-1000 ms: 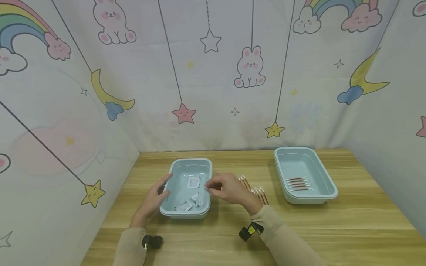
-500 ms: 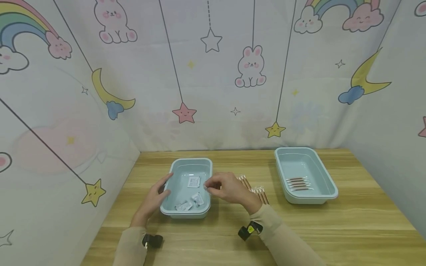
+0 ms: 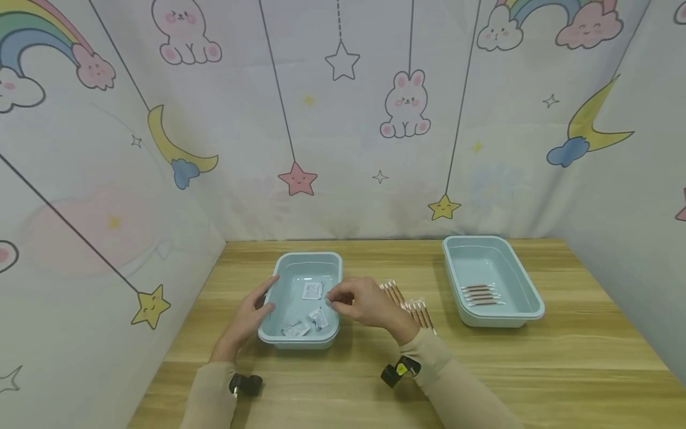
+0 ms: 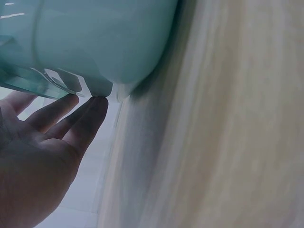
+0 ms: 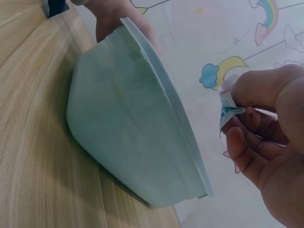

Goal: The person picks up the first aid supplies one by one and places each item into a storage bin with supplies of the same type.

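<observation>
Right hand [image 3: 370, 304] slightly farther over the left tray [image 3: 292, 305]; little else moved

Your left hand [image 3: 243, 322] is spread, fingertips against the tray's left rim. Pressing harder there might shift the tray and slide the three loose sachets [image 3: 318, 318] inside.

Your right hand pinches a creased packet [image 5: 227, 114] between thumb and fingers, above the right rim. Loosen that pinch too soon and it could catch on the rim or fall outside; being creased, it may also cling to your fingertips.

Mind your right wrist (whether it touches anything, you cannot tell): loose swabs [image 3: 420, 313] lie on the worktop [image 3: 343, 381] right by it, and pulling back low could scatter them.

Farther off, the second tray [image 3: 485, 265] holds more swabs, likely safe unless your arm swings wide.
</observation>
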`<state>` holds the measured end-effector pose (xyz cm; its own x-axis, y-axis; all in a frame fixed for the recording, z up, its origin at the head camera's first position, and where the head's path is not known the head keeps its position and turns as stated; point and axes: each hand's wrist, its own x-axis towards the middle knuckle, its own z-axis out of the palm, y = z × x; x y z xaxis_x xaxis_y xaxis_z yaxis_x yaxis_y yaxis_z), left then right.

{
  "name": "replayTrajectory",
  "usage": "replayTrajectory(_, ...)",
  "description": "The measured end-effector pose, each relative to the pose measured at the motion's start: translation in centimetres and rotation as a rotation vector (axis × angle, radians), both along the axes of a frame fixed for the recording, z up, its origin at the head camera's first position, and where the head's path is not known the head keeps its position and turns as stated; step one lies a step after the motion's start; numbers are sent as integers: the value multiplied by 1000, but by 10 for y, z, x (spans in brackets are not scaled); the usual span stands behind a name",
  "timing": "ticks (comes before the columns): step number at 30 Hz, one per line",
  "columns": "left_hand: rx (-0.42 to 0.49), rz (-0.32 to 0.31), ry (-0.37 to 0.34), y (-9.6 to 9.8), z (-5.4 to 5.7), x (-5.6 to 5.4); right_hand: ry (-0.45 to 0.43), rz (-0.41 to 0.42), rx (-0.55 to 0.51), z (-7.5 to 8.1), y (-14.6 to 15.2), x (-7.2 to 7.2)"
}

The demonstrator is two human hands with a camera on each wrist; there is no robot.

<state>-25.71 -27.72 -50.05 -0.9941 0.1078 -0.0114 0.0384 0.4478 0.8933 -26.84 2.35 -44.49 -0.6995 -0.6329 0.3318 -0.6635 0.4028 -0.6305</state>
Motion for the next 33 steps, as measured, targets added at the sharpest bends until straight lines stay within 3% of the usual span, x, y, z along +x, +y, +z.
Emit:
replayTrajectory(11,-2,-5,12,-1,1,0,14,12,-33,0,-3,1)
replayTrajectory(22,-19,9,-27,0,0,-1,13,-2,-18,-1,-6,1)
replayTrajectory(33,-21,3,5,-1,0,1,4,19,-39,-1,-10,2)
